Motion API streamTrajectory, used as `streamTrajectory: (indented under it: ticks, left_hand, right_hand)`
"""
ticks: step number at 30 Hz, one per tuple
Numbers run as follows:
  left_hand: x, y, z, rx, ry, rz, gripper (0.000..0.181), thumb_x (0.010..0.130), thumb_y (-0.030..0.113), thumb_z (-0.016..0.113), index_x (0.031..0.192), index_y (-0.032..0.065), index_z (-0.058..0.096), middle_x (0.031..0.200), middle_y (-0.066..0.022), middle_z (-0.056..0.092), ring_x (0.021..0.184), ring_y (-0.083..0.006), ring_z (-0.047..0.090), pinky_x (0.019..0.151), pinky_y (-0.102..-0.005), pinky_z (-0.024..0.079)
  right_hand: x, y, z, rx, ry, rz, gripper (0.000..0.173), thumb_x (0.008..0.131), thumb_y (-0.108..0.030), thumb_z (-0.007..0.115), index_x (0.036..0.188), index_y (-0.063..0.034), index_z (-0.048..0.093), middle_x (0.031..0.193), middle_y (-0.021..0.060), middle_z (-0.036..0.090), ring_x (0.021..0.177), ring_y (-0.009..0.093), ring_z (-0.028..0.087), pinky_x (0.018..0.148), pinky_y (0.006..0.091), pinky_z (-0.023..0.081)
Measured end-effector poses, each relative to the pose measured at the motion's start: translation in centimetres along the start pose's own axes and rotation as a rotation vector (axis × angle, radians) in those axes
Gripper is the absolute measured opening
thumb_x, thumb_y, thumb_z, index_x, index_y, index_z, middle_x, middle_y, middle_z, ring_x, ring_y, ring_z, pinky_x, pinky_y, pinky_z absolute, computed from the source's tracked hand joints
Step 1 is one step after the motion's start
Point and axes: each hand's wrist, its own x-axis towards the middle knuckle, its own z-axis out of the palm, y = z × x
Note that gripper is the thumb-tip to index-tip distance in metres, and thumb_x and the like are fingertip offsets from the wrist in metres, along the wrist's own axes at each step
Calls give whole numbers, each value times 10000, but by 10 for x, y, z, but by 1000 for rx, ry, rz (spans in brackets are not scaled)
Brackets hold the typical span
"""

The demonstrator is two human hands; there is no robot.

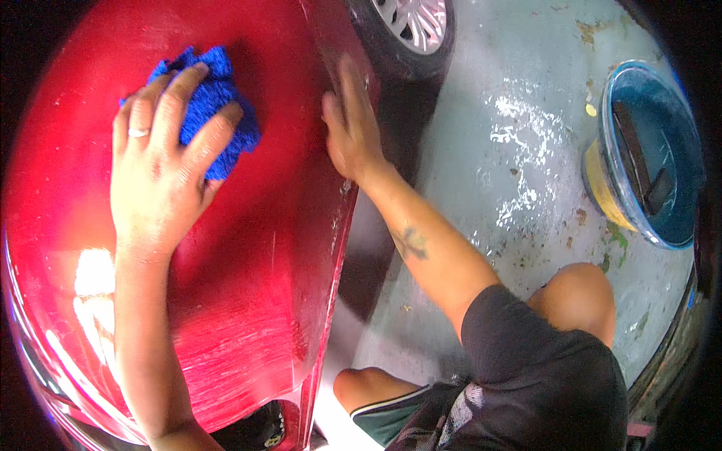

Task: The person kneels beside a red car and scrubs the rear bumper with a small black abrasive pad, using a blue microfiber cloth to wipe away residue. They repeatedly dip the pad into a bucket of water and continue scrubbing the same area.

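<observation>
My left hand (161, 144), with a ring on one finger, presses a crumpled blue cloth (217, 121) against a glossy red car body panel (242, 237). The fingers spread over the cloth, and its bunched edges stick out past them. Whitish streaks mark the lower part of the panel. My right hand (355, 129) lies near the panel's lower side edge, fingers apart and slightly blurred, with nothing held. It appears to touch the red surface, though the exact contact is hard to see.
A car wheel (417, 22) with a silver spoked rim stands past my right hand. On the wet, stained grey floor (468, 186), a round tub (609, 163) with a blue inside holds dark objects. My bent knees (581, 299) are beside the car. A dark opening (254, 425) shows at the panel's near end.
</observation>
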Motion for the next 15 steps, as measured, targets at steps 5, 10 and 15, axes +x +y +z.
streamTrajectory:
  ticks: [5, 10, 15]
  left_hand:
    - [13, -2, -4, 15, 66, -6, 706, 680, 186, 911, 1353, 261, 710, 1594, -138, 563, 1433, -428, 553, 1178, -594, 468]
    - [7, 2, 1, 15, 16, -21, 682, 695, 219, 907, 1346, 275, 710, 1595, -132, 563, 1434, -427, 552, 1170, -593, 475]
    - [9, -1, -2, 18, 41, -9, 693, 689, 210, 913, 1349, 278, 713, 1592, -133, 565, 1433, -428, 553, 1167, -600, 473]
  right_hand:
    - [-33, 31, 2, -10, 94, -17, 662, 1141, -244, 557, 1671, 85, 337, 1748, 336, 333, 1646, 479, 306, 1354, 547, 247]
    - [56, -30, 13, -54, 118, -178, 655, 1130, -239, 570, 1660, 77, 352, 1731, 355, 348, 1616, 512, 349, 1334, 579, 276]
    - [-17, 1, -7, -7, 65, -28, 704, 1128, -289, 577, 1678, 67, 323, 1739, 366, 324, 1619, 531, 331, 1331, 597, 263]
